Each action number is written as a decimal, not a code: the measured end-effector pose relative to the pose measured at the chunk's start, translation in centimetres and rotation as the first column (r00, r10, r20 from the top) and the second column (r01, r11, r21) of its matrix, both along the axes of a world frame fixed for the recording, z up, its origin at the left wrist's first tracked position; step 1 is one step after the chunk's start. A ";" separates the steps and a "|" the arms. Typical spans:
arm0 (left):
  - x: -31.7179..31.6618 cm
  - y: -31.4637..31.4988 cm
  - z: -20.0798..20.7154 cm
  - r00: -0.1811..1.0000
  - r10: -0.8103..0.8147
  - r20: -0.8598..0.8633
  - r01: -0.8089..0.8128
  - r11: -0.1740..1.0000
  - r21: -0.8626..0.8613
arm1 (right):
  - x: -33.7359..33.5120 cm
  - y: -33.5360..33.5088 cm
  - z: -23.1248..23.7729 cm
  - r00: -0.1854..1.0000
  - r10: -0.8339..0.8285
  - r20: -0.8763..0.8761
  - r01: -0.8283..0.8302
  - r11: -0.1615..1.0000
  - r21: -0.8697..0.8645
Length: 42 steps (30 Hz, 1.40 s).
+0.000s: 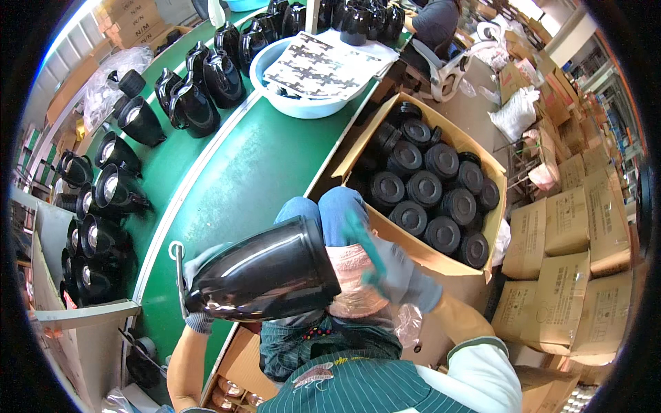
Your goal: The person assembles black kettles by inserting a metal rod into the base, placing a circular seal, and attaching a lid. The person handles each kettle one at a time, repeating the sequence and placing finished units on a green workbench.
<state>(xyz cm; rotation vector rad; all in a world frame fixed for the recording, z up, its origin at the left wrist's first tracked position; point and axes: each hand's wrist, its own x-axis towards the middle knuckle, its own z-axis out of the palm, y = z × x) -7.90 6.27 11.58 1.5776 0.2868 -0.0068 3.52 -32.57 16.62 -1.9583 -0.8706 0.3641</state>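
Observation:
A glossy black jug body (pixel 265 272) lies tilted on its side above my lap, its wide end towards my right. My left hand (pixel 201 265), in a grey glove, grips its narrow end and is partly hidden behind it. My right hand (pixel 403 279), in a grey glove with teal fingers, is raised just right of the wide end, apart from it. Motion smears its fingers, so whether they hold anything is unclear. A pink cloth (pixel 354 279) lies across my lap between the jug body and this hand.
An open carton (pixel 499 199) of round black parts stands beyond my right hand. On the green table (pixel 241 165) are several black jugs (pixel 194 110) and a light-blue basin (pixel 310 109) with a patterned cloth. Closed cartons (pixel 558 289) are stacked at right. Another person (pixel 435 24) sits at the far end.

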 end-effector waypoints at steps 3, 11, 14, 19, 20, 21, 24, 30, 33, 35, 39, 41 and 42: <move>-2.8 0.2 -9.5 0.997 -0.029 -0.072 -0.021 0.792 -0.610 | 0.3 3.5 -0.2 0.912 0.089 0.401 -0.226 0.924 0.309; 1.9 -5.0 7.6 0.653 -0.339 0.677 -0.475 0.513 0.715 | -1.8 4.7 -13.0 0.859 0.093 -0.504 0.263 0.764 0.589; 1.7 -4.3 9.0 0.673 -0.464 0.576 -0.393 0.435 0.810 | -0.8 2.7 -16.2 0.918 0.086 -0.386 0.120 0.870 0.478; -1.7 0.6 -4.8 0.971 -0.110 0.210 0.034 0.941 0.336 | 0.4 4.6 0.5 0.883 0.151 0.445 -0.235 0.962 0.140; -1.0 0.0 -5.6 0.933 -0.257 0.253 0.132 0.896 0.425 | 1.1 5.4 0.5 0.835 0.176 0.522 -0.326 0.921 0.212; -0.8 -0.5 -6.2 0.875 -0.390 0.286 0.209 0.839 0.503 | 1.6 6.1 0.6 0.779 0.190 0.597 -0.421 0.864 0.275; -0.6 -2.5 -2.9 0.971 0.093 0.219 -0.145 0.960 0.238 | -0.1 6.6 0.2 0.936 0.094 -0.338 0.061 0.906 0.420; 1.3 -3.7 6.8 0.788 -0.249 0.563 -0.236 0.723 0.649 | 0.1 4.0 -10.8 0.870 0.216 -0.443 0.039 0.867 0.498; 0.2 -4.2 3.7 0.925 0.011 0.381 -0.125 0.953 0.275 | -0.7 4.9 -0.4 0.991 0.135 -0.001 -0.126 0.930 0.344; 0.3 -4.4 -0.2 0.961 0.047 0.271 -0.121 0.957 0.264 | -0.7 5.4 2.1 0.949 0.125 0.290 -0.219 0.923 0.318; 0.0 -6.4 1.5 0.955 0.077 0.286 -0.141 0.968 0.207 | -1.9 6.1 4.3 0.984 0.172 0.050 -0.166 0.768 0.618; -1.0 -6.4 2.5 0.916 0.135 0.378 -0.227 0.951 0.211 | -3.4 5.9 2.0 0.841 0.343 -0.419 0.198 0.526 0.827; -0.7 -6.9 4.1 0.930 0.092 0.355 -0.198 0.941 0.274 | -3.9 3.0 -3.4 0.759 0.248 -0.602 0.355 0.618 0.702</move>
